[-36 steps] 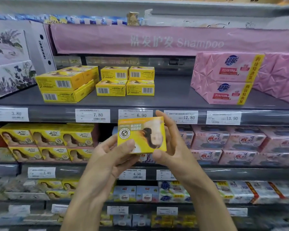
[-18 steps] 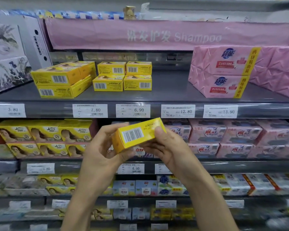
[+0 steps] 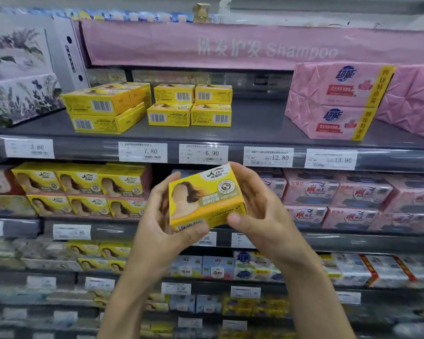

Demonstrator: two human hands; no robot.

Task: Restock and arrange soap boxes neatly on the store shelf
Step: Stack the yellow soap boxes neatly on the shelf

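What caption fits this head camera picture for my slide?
Left hand and right hand hold a yellow cardboard soap box before a grey shelf of yellow boxes.

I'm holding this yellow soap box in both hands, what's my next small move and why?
Probably lift the yellow soap box, held by the left hand and right hand, to the upper shelf, onto its bare stretch right of the matching yellow stacks, barcode side outward like theirs.
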